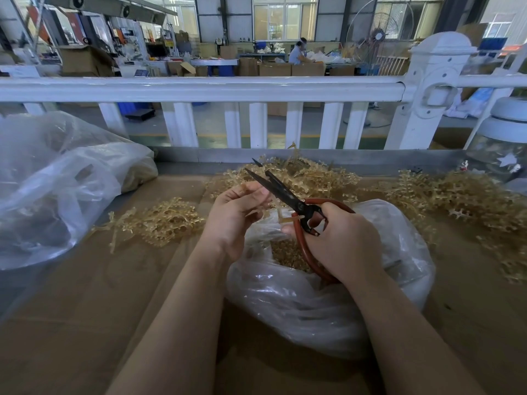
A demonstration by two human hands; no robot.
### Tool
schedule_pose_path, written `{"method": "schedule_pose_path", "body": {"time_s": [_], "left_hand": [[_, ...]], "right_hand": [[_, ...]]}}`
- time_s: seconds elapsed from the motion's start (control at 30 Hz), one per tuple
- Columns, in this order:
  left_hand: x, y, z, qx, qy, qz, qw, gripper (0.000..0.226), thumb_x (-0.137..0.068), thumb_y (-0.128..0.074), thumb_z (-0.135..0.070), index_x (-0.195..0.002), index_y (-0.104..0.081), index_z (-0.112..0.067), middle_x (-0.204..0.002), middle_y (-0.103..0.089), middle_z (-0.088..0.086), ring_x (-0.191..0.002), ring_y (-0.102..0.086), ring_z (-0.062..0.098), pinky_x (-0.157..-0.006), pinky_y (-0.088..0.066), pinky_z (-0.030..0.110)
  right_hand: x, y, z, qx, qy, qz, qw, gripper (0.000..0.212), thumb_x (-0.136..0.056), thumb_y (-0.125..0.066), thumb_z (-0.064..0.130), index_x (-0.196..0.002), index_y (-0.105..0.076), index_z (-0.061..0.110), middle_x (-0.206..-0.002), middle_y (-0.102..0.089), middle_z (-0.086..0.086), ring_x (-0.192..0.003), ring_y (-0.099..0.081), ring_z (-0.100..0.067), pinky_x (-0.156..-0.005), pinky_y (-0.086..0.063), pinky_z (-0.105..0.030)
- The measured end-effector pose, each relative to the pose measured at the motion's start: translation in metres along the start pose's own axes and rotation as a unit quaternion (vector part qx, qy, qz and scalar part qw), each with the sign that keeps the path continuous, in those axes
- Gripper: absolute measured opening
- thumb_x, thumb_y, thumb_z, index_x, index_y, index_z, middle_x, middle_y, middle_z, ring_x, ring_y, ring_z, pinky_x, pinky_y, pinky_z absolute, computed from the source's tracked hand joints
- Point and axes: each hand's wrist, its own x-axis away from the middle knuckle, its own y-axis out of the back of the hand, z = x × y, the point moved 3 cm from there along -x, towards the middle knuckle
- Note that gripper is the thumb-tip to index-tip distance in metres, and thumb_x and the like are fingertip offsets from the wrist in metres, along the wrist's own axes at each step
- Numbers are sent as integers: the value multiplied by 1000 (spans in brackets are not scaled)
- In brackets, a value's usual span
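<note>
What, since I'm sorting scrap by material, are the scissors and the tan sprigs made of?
The scissors: blades look like dark, matte metal, thin and pointed; the handle loops seem sleeved in smooth reddish-brown rubber or plastic. The tan sprigs: probably moulded plastic, translucent amber, with repeating branched shapes and a slight sheen.
</note>
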Motion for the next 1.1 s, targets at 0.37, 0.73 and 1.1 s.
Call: {"method": "schedule_pose_path", "body": {"time_s": [0.37,0.73,1.1], "left_hand": [[-8,13,4,83,21,-122,989,26,-84,-70,-1,-102,-64,-20,-73,-66,0,-63,-59,12,-64,-51,24],[-8,4,6,2,-3,-28,1000,26,-86,-60,6,-85,-63,-20,-71,-62,-2,-60,-55,14,-59,-49,24],[-3,-9,11,-69,-3,111,991,17,-84,-68,2,-92,-67,-13,-61,-57,-1,-50,-50,11,-47,-45,21]], "right_hand": [[1,-2,-3,-39,-15,-10,999,49,-80,-66,71,-60,-39,35,-51,-44,19,-50,-45,3,-46,-27,-16],[0,-1,-5,-143,-49,-30,988,43,-87,-67,58,-68,-59,20,-58,-60,8,-57,-58,-9,-49,-37,-24],[-5,0,-15,-234,-113,-84,962,36,-88,-74,44,-68,-64,16,-56,-61,4,-58,-60,-10,-54,-47,-30]]}}
